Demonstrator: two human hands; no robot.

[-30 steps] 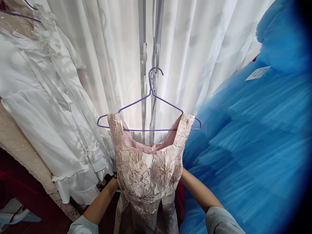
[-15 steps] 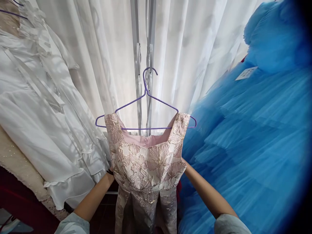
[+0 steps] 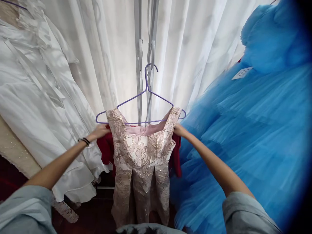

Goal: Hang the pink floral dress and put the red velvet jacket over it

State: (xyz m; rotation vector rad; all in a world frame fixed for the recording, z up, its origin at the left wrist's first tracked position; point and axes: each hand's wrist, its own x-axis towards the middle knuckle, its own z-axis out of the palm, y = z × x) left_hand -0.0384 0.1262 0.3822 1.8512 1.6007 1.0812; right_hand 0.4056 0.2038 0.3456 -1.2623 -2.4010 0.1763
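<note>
Fig.: Pink brocade dress [image 3: 142,156] on purple hanger [image 3: 146,97], centre, w/ red garment [image 3: 105,152] behind. Left hand [image 3: 98,132] and right hand [image 3: 179,130] at its shoulders; grip probably closed, partly hidden. Step: adjusting straps; next needs level seating.

Both hands risen from waist level behind the pink brocade dress [image 3: 142,152] to its shoulder straps: left hand [image 3: 98,132] now at the left strap, right hand [image 3: 178,130] at the right strap. Forearms stretched out much further, a dark wristband [image 3: 84,141] newly showing on the left. Red fabric [image 3: 105,152] now exposed on either side behind the dress. Purple hanger [image 3: 141,107] sitting slightly higher, dress narrower, its skirt hem now visible
</note>
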